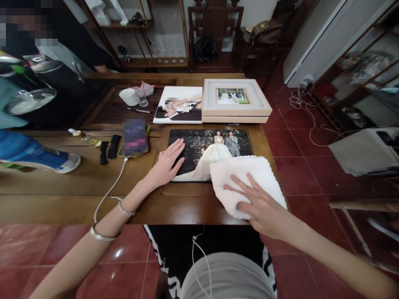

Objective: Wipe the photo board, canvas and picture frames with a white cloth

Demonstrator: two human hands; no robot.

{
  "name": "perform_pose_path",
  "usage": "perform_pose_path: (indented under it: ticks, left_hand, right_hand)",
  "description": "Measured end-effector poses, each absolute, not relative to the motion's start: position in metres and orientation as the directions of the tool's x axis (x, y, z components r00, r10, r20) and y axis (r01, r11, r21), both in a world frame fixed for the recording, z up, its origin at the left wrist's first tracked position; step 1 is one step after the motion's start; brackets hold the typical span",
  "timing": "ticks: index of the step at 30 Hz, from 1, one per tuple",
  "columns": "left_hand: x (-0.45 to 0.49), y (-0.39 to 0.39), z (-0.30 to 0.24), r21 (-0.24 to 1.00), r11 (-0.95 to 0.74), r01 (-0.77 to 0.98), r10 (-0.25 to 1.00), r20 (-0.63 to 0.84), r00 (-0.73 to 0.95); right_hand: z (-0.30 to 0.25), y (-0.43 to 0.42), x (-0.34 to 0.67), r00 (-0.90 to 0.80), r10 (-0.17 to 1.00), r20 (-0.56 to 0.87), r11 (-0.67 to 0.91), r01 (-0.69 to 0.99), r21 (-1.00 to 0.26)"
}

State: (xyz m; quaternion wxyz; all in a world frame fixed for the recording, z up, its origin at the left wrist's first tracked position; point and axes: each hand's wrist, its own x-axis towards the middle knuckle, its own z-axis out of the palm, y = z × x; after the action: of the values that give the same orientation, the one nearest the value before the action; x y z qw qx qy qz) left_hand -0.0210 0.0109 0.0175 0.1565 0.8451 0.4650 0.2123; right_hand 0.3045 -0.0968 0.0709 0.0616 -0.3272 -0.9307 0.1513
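A wedding photo panel point(199, 145) lies flat on the wooden table, showing a couple before a dark floral background. My left hand point(166, 164) rests on the panel's left edge with its fingers stretched out, holding nothing. A white fluffy cloth point(264, 174) covers the panel's lower right corner and spreads over the table's right side. On top of this cloth, my right hand point(252, 199) lies with its fingers spread and visibly not wrapped round it. The panel's corner under the cloth is hidden.
Behind the panel are a white-edged photo canvas point(181, 116) and stacked pale frames point(237, 113). A cabled phone point(135, 139), a dropper bottle point(89, 139), a white cup point(129, 96) and a blue shoe-like item point(37, 151) stand leftward. Another person's sleeve point(75, 37) shows at upper left.
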Motion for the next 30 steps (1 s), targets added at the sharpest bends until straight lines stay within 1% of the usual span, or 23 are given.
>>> perform_pose_path:
  ticks: [4,7,12,15,17,20,26,28,30]
  left_hand:
    - [-0.021,0.011,0.019,0.454,-0.516,0.726,0.853,0.195,0.484]
    - [-0.021,0.011,0.021,0.453,-0.510,0.731,0.856,0.183,0.484]
    - [-0.021,0.012,0.020,0.452,-0.511,0.731,0.855,0.182,0.485]
    - [-0.022,0.012,0.019,0.448,-0.515,0.731,0.853,0.186,0.487]
    - [-0.021,0.012,0.019,0.449,-0.516,0.729,0.853,0.190,0.486]
    - [-0.020,0.011,0.019,0.454,-0.518,0.725,0.852,0.202,0.482]
    - [-0.019,0.010,0.019,0.452,-0.504,0.736,0.861,0.196,0.469]
    - [-0.019,0.010,0.019,0.450,-0.510,0.733,0.858,0.201,0.473]
    - [-0.019,0.010,0.019,0.451,-0.512,0.731,0.856,0.204,0.475]
  right_hand:
    - [0.069,-0.063,0.308,-0.755,0.655,0.024,0.726,0.621,-0.295]
    - [0.070,-0.019,0.307,-0.710,0.703,0.043,0.691,0.668,-0.274]
    - [0.073,0.050,0.299,-0.690,0.722,0.042,0.673,0.688,-0.272]
    - [0.069,0.065,0.293,-0.661,0.747,0.068,0.653,0.711,-0.260]
    - [0.065,0.057,0.289,-0.632,0.771,0.081,0.630,0.736,-0.250]
    - [0.062,0.018,0.282,-0.624,0.779,0.064,0.617,0.744,-0.258]
    - [0.069,-0.081,0.268,-0.759,0.651,-0.001,0.716,0.615,-0.330]
    - [0.072,-0.092,0.264,-0.776,0.630,-0.023,0.726,0.599,-0.338]
    - [0.074,-0.084,0.261,-0.779,0.626,-0.034,0.729,0.601,-0.329]
